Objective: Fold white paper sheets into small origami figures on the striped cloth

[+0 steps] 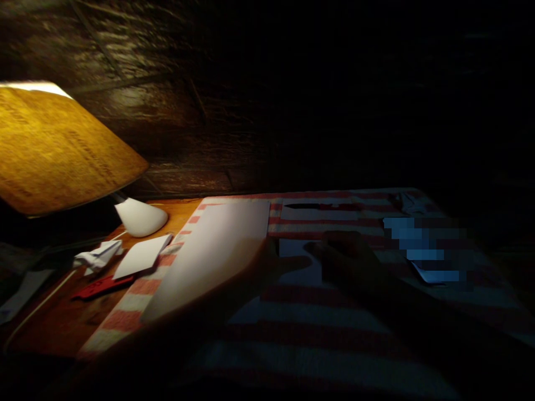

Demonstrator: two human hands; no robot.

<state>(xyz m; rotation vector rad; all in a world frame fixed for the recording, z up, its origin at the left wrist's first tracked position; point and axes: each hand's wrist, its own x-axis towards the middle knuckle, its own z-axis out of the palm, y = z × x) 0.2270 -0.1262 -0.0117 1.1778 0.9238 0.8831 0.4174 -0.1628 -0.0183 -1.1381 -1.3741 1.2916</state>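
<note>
In the dim middle of the head view, a small piece of white paper [300,249] spans the gap between my hands. My left hand [273,259] is closed at its left side, with a digit stretched across the paper. At its right edge my right hand [343,250] is curled, with its thumb side against the paper. Deep shadow hides most of the fingers. A large white sheet [225,234] lies left of and behind my left forearm. Beyond my hands lies a knife [303,206] with a dark blade and a reddish handle, over another white paper [292,214].
A red-and-white striped cloth [119,319] covers much of the wooden table [54,328]. At left stand a lit lamp [67,150], a folded white card [142,256], a red flat tool [102,287] and crumpled paper [98,256]. A pixelated bluish object [422,250] lies at right.
</note>
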